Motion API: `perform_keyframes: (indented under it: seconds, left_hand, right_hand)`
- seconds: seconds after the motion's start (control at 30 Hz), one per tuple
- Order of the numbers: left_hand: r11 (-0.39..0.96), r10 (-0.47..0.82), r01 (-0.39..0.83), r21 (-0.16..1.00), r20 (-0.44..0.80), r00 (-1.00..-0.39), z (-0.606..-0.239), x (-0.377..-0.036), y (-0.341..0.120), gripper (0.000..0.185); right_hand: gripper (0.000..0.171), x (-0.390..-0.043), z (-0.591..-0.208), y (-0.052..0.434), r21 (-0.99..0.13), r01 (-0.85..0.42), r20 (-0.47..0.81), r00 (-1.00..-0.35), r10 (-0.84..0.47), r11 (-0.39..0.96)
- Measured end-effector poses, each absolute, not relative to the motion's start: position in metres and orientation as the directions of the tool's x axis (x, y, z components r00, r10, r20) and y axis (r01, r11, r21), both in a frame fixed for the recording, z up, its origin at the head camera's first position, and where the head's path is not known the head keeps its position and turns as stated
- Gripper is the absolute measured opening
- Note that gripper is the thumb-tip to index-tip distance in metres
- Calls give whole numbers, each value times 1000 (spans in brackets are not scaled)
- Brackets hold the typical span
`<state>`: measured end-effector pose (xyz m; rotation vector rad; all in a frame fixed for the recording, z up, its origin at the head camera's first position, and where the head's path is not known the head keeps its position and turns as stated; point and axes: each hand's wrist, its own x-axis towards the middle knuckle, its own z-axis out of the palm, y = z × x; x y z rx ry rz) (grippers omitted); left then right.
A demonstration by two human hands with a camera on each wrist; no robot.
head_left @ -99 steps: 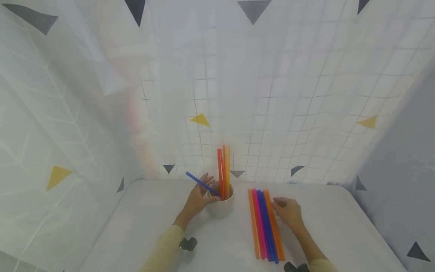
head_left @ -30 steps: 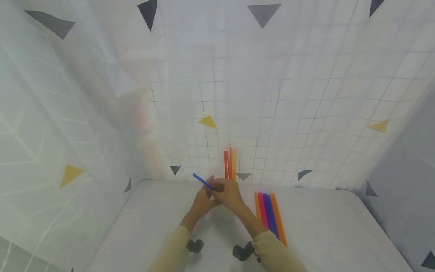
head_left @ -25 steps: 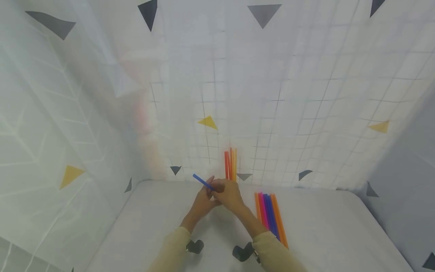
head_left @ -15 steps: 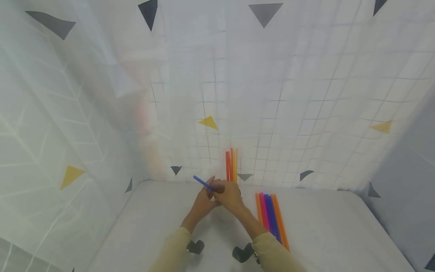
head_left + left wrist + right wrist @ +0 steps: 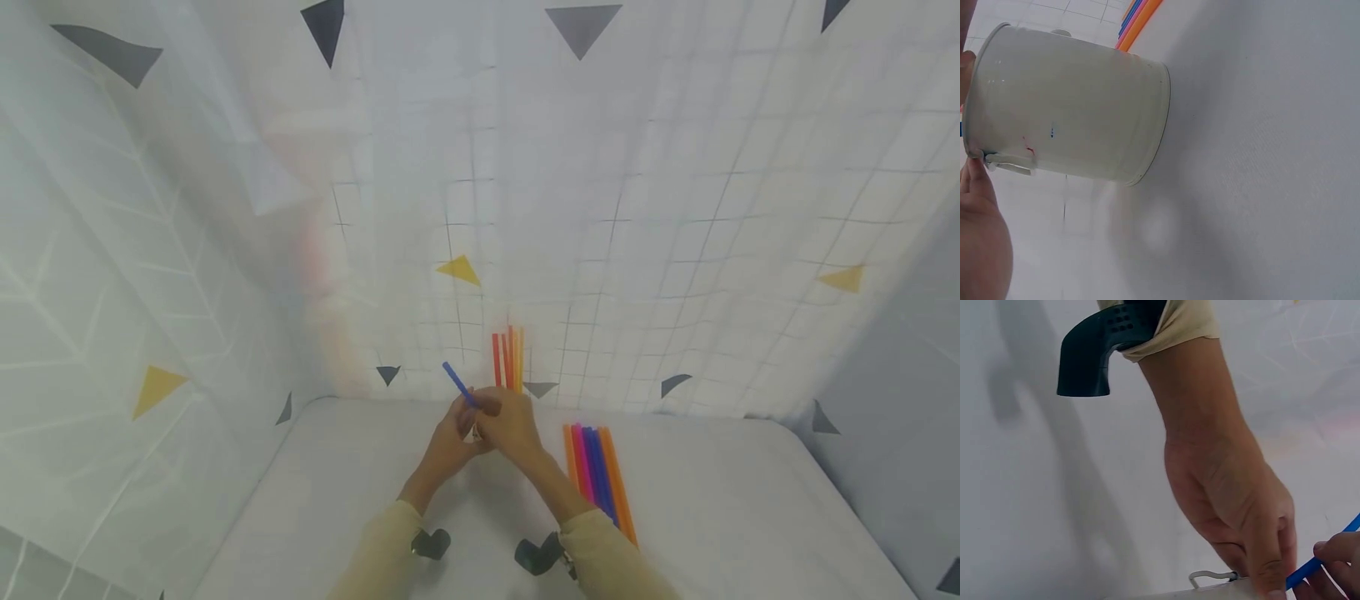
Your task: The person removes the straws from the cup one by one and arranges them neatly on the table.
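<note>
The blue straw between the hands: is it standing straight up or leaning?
Leaning. The blue straw slants up and to the left from the fingers, while the orange straws beside it stand upright.

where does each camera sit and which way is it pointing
Head: worn on the head, looking forward and down at the table; both hands meet at the blue straw; both sleeves show.
Left wrist: low beside the white cup, facing its side; the left hand shows at the edge.
Right wrist: looks along the forearm at the left hand.
Shared: the blue straw shows in head and right wrist views.
</note>
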<state>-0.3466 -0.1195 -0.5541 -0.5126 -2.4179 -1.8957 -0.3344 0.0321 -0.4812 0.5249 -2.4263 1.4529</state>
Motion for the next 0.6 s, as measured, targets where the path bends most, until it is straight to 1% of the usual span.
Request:
perform_keyframes:
  seconds: [0.17,0.27,0.37,0.5,0.6]
  left_hand:
    - [155,268,289,945,242,-933,-552,-347,-119,104]
    - [160,272,296,942,246,-930,-551,-346,-118,108]
    - [180,275,282,942,227,-934,-539,-338,-117,104]
    - [181,285,288,940,230,-930,-538,-337,-115,101]
    - [166,283,307,937,253,-925,-549,-344,-115,103]
  right_hand:
    - [24,-335,-471,36,-822,-414,400,-909,-121,391]
    - [26,-335,-463,39,-818,-428,424,-900,-101,383]
    - [27,-334,-454,43,-812,-441,449,-890,-74,381]
    - [25,-333,-439,51,-802,-491,509,-860,-40,340]
    - [25,-331,-429,58,-795,-531,550,-835,-21,295]
